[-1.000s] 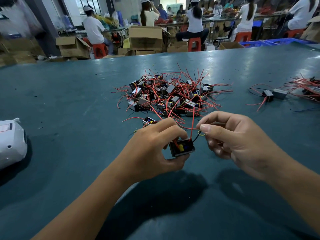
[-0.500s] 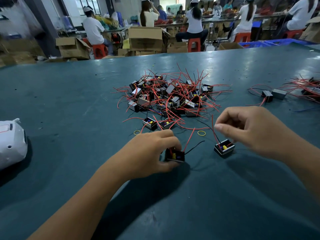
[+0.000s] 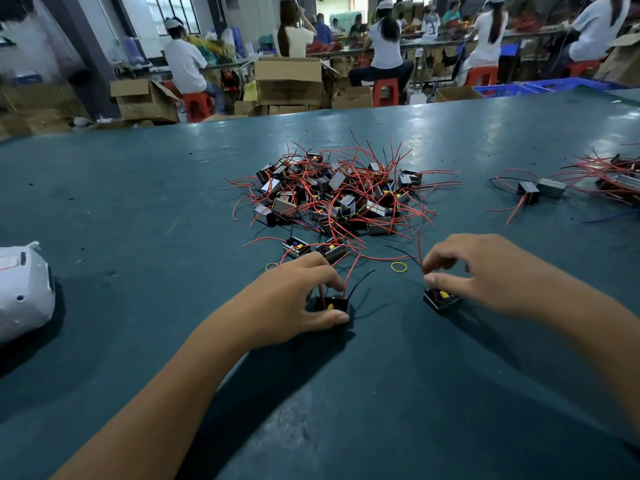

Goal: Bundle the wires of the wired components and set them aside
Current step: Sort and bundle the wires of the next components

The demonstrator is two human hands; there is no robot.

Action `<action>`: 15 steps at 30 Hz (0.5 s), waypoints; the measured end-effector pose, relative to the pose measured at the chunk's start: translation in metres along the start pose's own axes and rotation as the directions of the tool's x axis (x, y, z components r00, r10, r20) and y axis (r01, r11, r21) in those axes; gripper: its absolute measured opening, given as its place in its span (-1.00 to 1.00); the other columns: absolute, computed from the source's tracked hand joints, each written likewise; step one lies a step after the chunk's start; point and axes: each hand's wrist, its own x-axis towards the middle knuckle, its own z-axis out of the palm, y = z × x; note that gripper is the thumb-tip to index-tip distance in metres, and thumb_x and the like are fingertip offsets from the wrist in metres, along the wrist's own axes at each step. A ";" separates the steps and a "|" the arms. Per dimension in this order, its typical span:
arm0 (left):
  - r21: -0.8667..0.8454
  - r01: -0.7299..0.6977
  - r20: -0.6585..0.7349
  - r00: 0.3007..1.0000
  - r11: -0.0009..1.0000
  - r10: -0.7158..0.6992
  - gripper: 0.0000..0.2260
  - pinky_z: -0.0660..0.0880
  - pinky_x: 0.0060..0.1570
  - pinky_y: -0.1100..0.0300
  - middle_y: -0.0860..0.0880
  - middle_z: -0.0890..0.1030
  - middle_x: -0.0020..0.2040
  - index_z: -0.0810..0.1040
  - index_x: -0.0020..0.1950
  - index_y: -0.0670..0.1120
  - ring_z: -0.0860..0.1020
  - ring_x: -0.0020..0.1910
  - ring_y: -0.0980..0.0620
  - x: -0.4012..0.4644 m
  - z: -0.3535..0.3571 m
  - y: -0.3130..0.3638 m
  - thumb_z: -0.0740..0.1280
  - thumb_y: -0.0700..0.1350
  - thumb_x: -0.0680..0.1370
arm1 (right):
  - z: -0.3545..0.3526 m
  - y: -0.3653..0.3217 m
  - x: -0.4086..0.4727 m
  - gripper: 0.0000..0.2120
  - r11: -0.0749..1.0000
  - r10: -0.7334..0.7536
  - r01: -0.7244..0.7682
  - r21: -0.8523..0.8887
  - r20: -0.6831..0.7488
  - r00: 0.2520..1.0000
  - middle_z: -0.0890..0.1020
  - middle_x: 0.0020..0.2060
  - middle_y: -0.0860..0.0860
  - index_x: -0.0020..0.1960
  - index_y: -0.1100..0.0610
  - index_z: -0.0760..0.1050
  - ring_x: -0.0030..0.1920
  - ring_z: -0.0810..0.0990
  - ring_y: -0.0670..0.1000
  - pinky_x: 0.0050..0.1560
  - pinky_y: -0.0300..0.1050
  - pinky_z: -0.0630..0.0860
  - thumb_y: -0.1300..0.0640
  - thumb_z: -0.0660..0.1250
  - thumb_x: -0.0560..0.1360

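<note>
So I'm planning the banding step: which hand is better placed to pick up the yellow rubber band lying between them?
Probably the right hand: the rubber band lies just beside its fingertips, farther from the left hand.

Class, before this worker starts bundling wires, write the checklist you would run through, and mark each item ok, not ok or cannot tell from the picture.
1. Left hand has a grip on a component: ok.
2. Right hand holds the second component: ok.
3. Rubber band within reach: ok, one band lies between the hands, another beside the left hand.
4. Held components free of the pile: ok, both sit apart from it.
5. Wires already gathered: not ok, red and black leads stick up loose.
6. Set-aside spot: cannot tell; some components lie far right.
</note>
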 end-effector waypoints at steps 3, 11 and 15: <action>-0.061 -0.027 -0.083 0.996 0.998 0.022 -0.76 0.43 0.01 0.26 0.22 0.46 0.06 0.57 0.11 0.12 0.46 0.01 0.23 0.001 0.000 0.001 0.45 0.14 0.50 | 0.002 -0.003 0.000 -0.93 1.000 0.008 -0.008 0.002 0.034 0.999 0.63 -0.13 -0.16 -0.03 -0.06 0.58 -0.07 0.58 -0.12 0.03 -0.15 0.49 -0.04 0.40 0.52; -0.192 -0.108 -0.215 0.975 0.975 0.066 -0.89 0.36 -0.22 0.44 0.12 0.54 -0.13 0.59 -0.04 0.04 0.49 -0.19 0.06 0.002 0.006 0.014 0.47 -0.13 0.53 | 0.002 -0.007 0.000 -0.91 0.995 0.000 -0.007 0.096 0.067 0.998 0.63 -0.24 -0.20 -0.15 -0.14 0.52 -0.19 0.55 -0.26 -0.18 -0.38 0.41 -0.02 0.40 0.52; -0.216 -0.104 -0.248 0.968 0.971 0.048 -0.91 0.38 -0.24 0.37 0.12 0.57 -0.15 0.59 -0.06 0.05 0.51 -0.21 0.00 0.003 0.011 0.018 0.45 -0.13 0.53 | 0.003 -0.010 -0.001 -0.93 0.988 -0.017 0.002 0.154 0.091 0.996 0.65 -0.23 -0.19 -0.13 -0.10 0.57 -0.20 0.54 -0.27 -0.20 -0.41 0.39 0.02 0.39 0.53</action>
